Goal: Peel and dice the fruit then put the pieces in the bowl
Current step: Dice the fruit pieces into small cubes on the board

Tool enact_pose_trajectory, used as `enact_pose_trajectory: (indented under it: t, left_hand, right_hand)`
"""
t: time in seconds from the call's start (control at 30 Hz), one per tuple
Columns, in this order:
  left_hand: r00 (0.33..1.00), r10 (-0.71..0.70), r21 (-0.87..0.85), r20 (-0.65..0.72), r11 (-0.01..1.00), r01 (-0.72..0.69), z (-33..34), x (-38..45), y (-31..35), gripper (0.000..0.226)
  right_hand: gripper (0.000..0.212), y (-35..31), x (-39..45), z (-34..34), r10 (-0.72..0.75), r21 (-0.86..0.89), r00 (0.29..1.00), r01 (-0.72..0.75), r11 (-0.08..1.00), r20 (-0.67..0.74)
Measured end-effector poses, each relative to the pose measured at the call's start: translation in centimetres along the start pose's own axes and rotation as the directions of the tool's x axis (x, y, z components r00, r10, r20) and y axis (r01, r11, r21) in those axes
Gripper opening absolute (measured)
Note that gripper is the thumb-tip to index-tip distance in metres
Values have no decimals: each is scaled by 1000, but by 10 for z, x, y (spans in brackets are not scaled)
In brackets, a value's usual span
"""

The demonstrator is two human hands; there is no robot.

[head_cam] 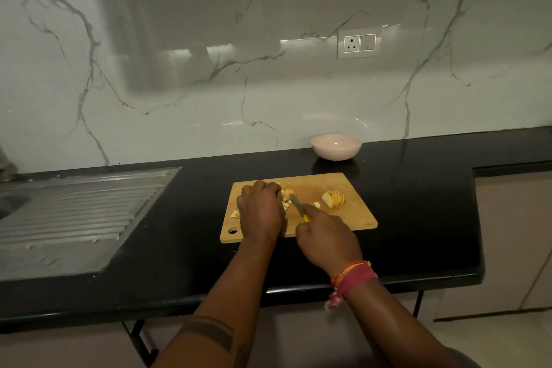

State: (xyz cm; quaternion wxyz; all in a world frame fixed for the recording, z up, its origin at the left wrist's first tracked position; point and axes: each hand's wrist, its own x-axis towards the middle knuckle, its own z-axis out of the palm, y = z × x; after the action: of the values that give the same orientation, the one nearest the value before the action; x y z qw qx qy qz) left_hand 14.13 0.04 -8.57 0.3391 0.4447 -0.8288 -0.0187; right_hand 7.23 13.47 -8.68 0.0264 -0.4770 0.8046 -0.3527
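The right hand (327, 237) grips a small knife (297, 204) by its yellow handle. The left hand (261, 209) curls over the fruit piece (287, 193) being cut, near the left edge of the cutting board (355, 219). This looks like the dicing step. Next, more careful cuts, away from the fingers. A sliced chunk (334, 198) waits near the right edge. The bowl (336, 146) sits behind the board, nothing in the way.

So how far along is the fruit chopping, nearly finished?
Roughly midway. A few diced pieces already lie on the cutting board. The right hand holds the knife at the fruit that the left hand steadies. Still left: the sliced chunk on the board's right needs dicing, and the pink bowl looks empty.
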Motion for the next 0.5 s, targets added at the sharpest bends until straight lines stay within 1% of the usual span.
enact_pose_trajectory:
  t: [0.13,0.23,0.3,0.4,0.5]
  left_hand:
    - [990,43,68,137,996,-52,5,19,15,36]
    - [957,29,142,290,987,-73,9,30,22,35]
    - [942,20,172,336,982,-82,9,35,23,34]
    - [943,27,119,332,990,-70,11,39,21,36]
    - [945,15,-20,327,1000,-9,8,40,20,30]
  right_hand:
    - [48,12,3,-7,58,80,998,-56,995,-26]
    - [47,15,5,-8,76,136,996,-70,988,-43]
    - [47,16,4,-8,77,142,996,-71,987,-41]
    - [47,16,2,-9,77,144,996,-70,987,-48]
    - [48,15,4,-9,106,160,993,-96,983,-58]
